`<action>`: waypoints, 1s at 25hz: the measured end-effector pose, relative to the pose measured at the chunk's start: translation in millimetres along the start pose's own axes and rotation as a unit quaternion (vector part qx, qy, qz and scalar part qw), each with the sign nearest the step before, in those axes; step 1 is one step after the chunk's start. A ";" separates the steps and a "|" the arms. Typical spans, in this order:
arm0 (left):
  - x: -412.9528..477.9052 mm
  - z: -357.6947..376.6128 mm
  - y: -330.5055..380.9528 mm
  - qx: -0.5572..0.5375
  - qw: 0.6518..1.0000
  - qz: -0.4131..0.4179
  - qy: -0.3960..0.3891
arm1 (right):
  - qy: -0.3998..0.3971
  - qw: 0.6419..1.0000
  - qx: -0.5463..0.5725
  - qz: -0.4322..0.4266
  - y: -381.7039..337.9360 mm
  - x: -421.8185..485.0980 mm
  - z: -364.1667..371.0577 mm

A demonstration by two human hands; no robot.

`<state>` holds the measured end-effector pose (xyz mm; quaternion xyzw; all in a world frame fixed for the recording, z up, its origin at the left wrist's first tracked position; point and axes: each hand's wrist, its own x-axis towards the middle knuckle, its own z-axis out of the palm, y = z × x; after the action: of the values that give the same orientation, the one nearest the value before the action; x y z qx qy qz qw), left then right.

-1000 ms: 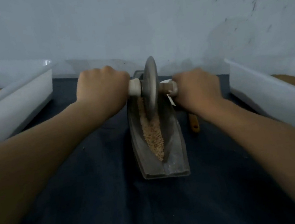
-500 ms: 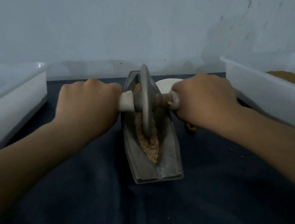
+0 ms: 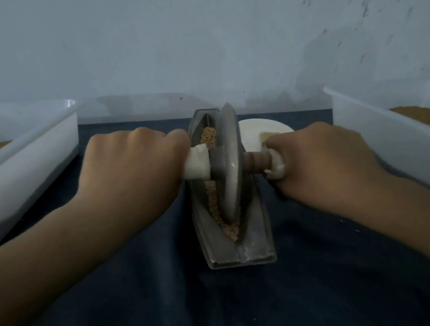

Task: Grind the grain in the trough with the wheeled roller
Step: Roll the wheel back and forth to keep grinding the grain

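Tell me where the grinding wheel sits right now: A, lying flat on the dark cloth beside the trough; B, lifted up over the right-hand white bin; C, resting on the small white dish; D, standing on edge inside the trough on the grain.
D: the wheel stands on edge in the trough, with grain alongside it and each hand closed on an axle handle.

a plain, makeshift work corner, not clearly a kitchen or a shop; a bare pale-blue painted wall (image 3: 192,30) (scuffed with dark flecks at the upper right) rises behind a dark navy cloth-covered surface (image 3: 171,303); translucent white plastic tubs (image 3: 384,142) of brown powder flank it
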<state>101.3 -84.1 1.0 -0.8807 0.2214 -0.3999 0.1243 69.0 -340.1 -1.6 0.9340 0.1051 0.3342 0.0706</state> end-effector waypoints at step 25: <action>63.8 52.4 5.1 0.044 0.995 -0.060 -0.072 | -0.111 0.988 0.020 0.109 -4.3 76.4 57.5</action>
<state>176.7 -117.5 6.4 -0.9124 0.1409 -0.3519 0.1546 162.7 -320.9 -0.1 0.9723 0.0006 0.2324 0.0264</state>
